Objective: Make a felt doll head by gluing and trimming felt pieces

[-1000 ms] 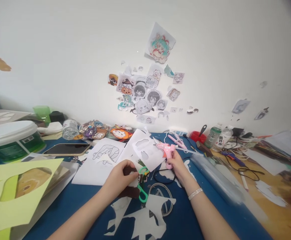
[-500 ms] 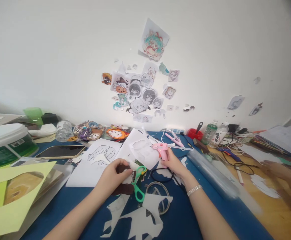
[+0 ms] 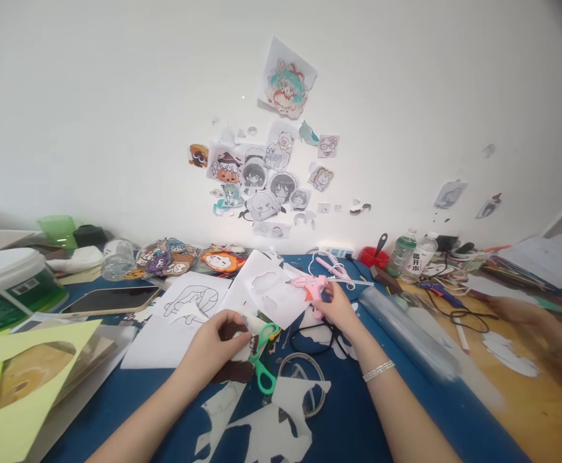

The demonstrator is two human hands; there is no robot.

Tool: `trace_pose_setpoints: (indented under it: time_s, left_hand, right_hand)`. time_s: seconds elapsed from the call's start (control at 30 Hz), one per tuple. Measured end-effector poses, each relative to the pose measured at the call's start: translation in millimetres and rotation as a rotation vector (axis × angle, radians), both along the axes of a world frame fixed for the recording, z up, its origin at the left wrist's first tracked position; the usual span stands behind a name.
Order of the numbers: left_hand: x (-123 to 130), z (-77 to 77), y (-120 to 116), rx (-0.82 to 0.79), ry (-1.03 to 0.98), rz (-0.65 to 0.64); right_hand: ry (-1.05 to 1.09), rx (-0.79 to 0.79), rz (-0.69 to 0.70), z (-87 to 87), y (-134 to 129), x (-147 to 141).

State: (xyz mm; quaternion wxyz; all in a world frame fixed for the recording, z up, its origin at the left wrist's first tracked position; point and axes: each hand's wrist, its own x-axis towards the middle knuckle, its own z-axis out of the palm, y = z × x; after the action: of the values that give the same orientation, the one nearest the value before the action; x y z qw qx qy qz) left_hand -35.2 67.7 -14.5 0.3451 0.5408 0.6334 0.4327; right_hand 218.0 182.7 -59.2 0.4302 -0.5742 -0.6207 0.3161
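Note:
My right hand is wrapped round a pink glue gun, whose nozzle points left over a white sheet. A clear glue stick sticks out behind it. In my left hand, thumb and fingers pinch a small white and brown piece. Green-handled scissors lie just right of that hand, their blades partly hidden. Behind my left hand is a paper with a line drawing. White paper offcuts and a clear tape roll are between my forearms.
Left are a phone, a green-white tub and yellow paper. A clear plastic roll lies right. Bottles and a red bowl stand at the back. Another person's blurred hand is at far right.
My right hand has turned the glue gun slightly, and its fingers have shifted on the handle. The brown piece in my left hand has moved a little. The view has shifted slightly.

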Motion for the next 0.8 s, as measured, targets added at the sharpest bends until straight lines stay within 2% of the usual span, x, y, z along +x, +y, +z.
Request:
trace_pose_setpoints:
  time_s: [0.07, 0.2, 0.33, 0.4, 0.5, 0.57, 0.67, 0.8]
  left_hand:
    - [1.1, 0.8, -1.4, 0.021, 0.061, -0.039]
    - [2.2, -1.6, -2.8, 0.096, 0.116, -0.06]
    - [3.1, -1.4, -6.4, 0.101, 0.067, -0.11]
    - [4.1, 0.2, -9.8, 0.123, 0.058, -0.129]
    - [6.4, 1.4, -15.5, 0.162, 0.068, -0.139]
    - [8.4, 1.0, -18.6, 0.136, 0.02, -0.154]
    - [11.2, -0.1, -21.3, 0.094, -0.065, -0.166]
    - [13.4, 0.9, -22.0, 0.159, -0.016, -0.114]
  right_hand:
    - [-0.057, 0.03, -0.077, 8.6, -4.4, 3.9]
    - [-0.13, 0.132, -0.065, 32.2, -27.0, -3.3]
    - [-0.133, 0.179, 0.172, 49.6, -59.9, -35.2]
    - [-0.087, 0.139, 0.388, 52.8, -75.2, -51.8]
    - [-0.063, 0.081, 0.527, 51.5, -91.1, -68.4]
    - [-0.068, 0.093, 0.533, 47.7, -96.4, -74.4]
    - [-0.094, 0.18, 0.462, 41.0, -99.1, -79.1]
    - [-0.097, 0.256, 0.384, 36.8, -100.5, -81.6]
